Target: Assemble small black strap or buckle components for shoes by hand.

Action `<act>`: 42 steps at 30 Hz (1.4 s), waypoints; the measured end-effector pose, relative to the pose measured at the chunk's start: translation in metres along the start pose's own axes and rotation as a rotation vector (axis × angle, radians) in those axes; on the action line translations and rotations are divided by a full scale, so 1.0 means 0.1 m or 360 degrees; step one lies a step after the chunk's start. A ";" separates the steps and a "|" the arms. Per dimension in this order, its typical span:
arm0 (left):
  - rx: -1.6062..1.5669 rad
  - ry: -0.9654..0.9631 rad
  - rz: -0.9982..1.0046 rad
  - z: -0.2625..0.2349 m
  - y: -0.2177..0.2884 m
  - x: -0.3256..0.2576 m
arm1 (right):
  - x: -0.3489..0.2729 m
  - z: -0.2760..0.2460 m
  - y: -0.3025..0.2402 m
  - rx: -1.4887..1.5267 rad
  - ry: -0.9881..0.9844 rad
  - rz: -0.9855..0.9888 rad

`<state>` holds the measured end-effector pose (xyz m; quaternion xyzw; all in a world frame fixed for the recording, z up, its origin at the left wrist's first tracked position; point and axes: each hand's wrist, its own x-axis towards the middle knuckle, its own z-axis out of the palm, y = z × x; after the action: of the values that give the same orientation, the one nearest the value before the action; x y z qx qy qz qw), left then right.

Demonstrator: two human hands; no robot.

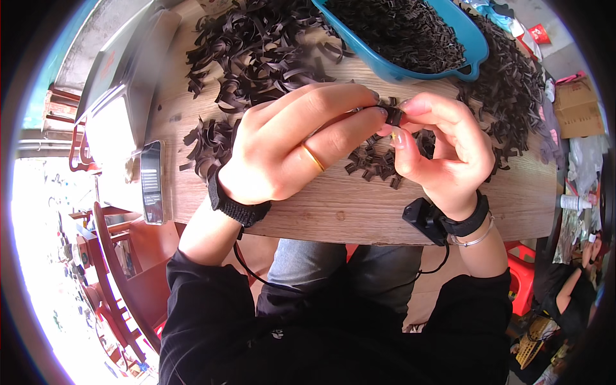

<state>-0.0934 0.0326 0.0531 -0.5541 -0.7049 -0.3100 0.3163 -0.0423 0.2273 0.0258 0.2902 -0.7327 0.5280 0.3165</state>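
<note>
Pinched between both hands at the middle of the wooden table point(359, 205): one small black strip piece point(393, 115), dark and flat. Left hand point(289, 147) curled, forefinger and middle finger closed against the piece from the left; gold ring point(313, 157) on the ring finger, black strap point(237, 204) around the wrist. Right hand point(443, 144) curled too, thumb and forefinger tips clamped on the same piece from the right; black band with a small boxy unit point(425, 220) and a thin silver bangle point(476, 239) at that wrist.

Likely trouble: a slip. So little of the piece caught between fingertips, so any loosening probably drops it into the loose cluster of like pieces point(375, 160) right below, hard to tell apart afterwards. Possible also: a sleeve or forearm sweeping the near scraps off the table's near edge.

Materials: black strips, thin, matte, rubbery or foam-like by the look, exact kind unclear. Far left, a big heap of long curled strips point(256, 51), ribbon-like and tangled. Near left, a smaller curled bunch point(208, 144). Far, a blue plastic tray point(468, 45), smooth and glossy, filled with short cut bits. Far right, another dark heap point(507, 90). Left edge, a grey weighing scale point(122, 102) with flat pale platform. Table surface pale wood grain.
</note>
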 end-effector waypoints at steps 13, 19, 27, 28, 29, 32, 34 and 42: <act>0.0132 -0.0075 -0.0108 0.04 0.04 0.02 | -0.01 0.02 0.05 -0.0007 -0.0046 0.0090; -0.0005 -0.0015 -0.0039 0.06 -0.07 -0.04 | -0.01 0.06 0.01 0.0390 -0.0041 0.0437; -0.0096 -0.0014 -0.0004 -0.01 -0.05 -0.03 | 0.07 0.00 -0.02 0.1036 -0.0148 0.0842; -0.0070 -0.0006 0.0010 -0.01 -0.05 -0.03 | 0.08 -0.03 -0.02 0.1035 -0.0147 0.0841; -0.0070 -0.0005 0.0010 -0.01 -0.05 -0.03 | 0.08 -0.06 -0.02 0.1038 -0.0188 0.0928; -0.0077 0.0005 0.0054 0.00 -0.07 -0.02 | 0.07 -0.05 -0.03 0.1070 -0.0228 0.1029; -0.0184 -0.0019 0.0004 0.01 -0.07 0.00 | 0.06 -0.05 -0.02 0.1092 -0.0222 0.1049; -0.0307 -0.0034 -0.0402 0.09 0.01 -0.04 | 0.06 -0.08 -0.02 0.0836 -0.0234 0.0921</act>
<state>-0.0929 0.0376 0.0447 -0.4922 -0.7392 -0.4075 0.2126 -0.0437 0.2341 0.0333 0.1799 -0.6450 0.7426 0.0163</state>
